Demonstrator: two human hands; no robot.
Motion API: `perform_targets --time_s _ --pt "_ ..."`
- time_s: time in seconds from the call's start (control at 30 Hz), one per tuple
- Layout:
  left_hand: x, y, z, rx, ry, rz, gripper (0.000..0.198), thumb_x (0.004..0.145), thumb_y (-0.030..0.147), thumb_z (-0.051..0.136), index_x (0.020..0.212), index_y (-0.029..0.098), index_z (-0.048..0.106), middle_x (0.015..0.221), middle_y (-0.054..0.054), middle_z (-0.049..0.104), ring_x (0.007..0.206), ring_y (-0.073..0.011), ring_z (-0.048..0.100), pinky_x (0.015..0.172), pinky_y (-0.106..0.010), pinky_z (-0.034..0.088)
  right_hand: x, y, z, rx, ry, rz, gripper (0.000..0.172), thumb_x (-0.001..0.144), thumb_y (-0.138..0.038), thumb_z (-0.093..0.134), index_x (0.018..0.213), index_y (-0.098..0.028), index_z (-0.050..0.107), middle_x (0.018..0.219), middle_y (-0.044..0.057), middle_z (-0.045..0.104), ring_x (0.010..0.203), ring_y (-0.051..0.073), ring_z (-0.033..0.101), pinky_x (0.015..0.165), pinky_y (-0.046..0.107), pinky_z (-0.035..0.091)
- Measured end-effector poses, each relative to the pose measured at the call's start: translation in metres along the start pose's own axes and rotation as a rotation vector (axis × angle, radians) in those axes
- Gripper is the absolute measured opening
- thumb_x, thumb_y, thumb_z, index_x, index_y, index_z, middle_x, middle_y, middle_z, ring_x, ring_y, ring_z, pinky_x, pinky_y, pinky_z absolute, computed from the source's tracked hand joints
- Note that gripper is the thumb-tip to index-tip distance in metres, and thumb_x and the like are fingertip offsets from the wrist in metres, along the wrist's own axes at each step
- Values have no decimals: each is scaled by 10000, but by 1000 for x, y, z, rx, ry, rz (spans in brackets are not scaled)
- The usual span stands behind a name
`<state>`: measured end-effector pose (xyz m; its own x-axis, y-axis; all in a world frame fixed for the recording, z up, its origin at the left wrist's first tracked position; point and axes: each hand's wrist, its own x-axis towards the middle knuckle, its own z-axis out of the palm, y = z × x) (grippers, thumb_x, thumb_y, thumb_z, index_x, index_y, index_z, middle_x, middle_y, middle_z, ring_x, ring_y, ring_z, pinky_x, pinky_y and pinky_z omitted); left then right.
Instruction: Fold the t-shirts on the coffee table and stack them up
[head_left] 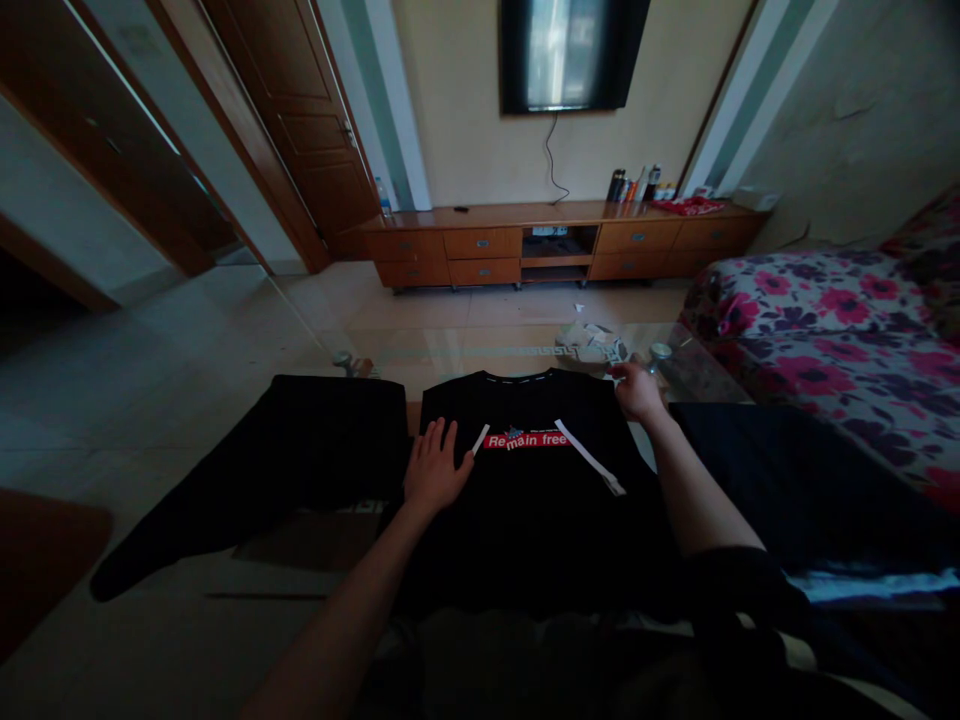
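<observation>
A black T-shirt [536, 490] with a red "Remain free" band and two white stripes lies flat on a glass table [465, 350], collar away from me. My left hand [435, 467] rests palm down on the shirt's left side, fingers spread. My right hand [637, 392] is at the shirt's far right shoulder, fingers curled on the fabric edge. A second black garment [300, 455] lies to the left, its sleeve trailing off toward the lower left.
Another dark cloth [795, 490] lies to the right of my right arm. A floral sofa [825, 330] stands at the right. A wooden TV cabinet [555, 240] with a wall TV [570, 55] is across the tiled floor. A wooden door [300, 110] is at the left.
</observation>
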<state>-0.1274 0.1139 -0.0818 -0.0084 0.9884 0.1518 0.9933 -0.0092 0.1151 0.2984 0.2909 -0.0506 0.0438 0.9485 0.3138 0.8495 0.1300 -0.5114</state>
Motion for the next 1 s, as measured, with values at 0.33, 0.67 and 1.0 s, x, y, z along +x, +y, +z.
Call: perform_targets --time_s 0.33,0.67,1.0 --pt "-1 1 -2 -6 11 -9 701 1004 565 382 1597 191 384 1697 -119 315 1591 -293 218 1285 -503 193 -11 -8 -2 -240 -269 179 518 918 -265 534 1424 -180 604 1305 182 662 1247 335 593 1056 460 468" --pt "-1 2 -2 -3 9 -5 701 1007 558 374 1592 170 391 1697 -126 312 1596 -287 202 1289 -481 192 1 11 -25 -150 -641 421 275 800 -371 804 693 -131 724 656 99 710 607 189 673 638 285 552" --pt "0 1 0 7 20 5 699 1010 563 368 1593 178 386 1696 -123 315 1593 -286 214 1289 -483 192 -5 5 -33 -179 -380 420 351 718 -316 846 992 -114 760 820 156 749 843 309 754 732 392 628"
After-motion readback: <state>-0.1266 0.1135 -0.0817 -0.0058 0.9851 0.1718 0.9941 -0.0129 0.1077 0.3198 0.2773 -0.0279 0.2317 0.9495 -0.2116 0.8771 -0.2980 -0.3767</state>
